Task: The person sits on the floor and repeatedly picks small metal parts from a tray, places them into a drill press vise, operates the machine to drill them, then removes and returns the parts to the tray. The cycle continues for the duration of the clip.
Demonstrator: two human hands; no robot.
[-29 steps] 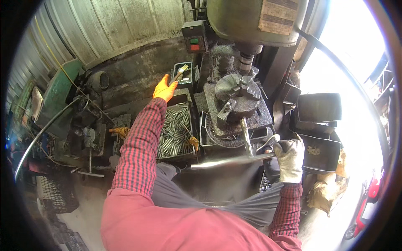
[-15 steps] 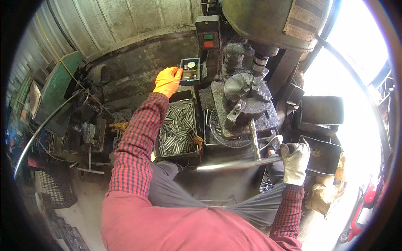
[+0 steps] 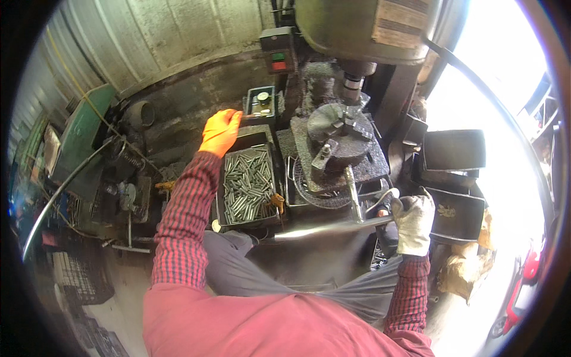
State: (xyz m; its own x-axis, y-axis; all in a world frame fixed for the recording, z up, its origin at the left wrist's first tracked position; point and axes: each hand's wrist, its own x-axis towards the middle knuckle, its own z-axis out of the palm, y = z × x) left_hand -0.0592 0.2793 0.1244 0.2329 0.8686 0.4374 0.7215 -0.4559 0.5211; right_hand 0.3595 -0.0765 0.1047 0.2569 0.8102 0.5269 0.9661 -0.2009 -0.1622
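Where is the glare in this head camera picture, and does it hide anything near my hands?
Head view: daylight blows out the right side to white, washing detail from the right hand in its pale glove and the dark bins beside it. The left hand, in an orange glove, and the tray of metal rods are evenly lit and clear. Fisheye bends the wall; the rim is black.

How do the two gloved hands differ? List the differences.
The left hand wears a bright orange glove; the right hand wears a dirty white one. The left hand reaches far forward above the tray of metal pins; the right hand stays close in, closed around a handle by the machine. Both come from red checked sleeves.
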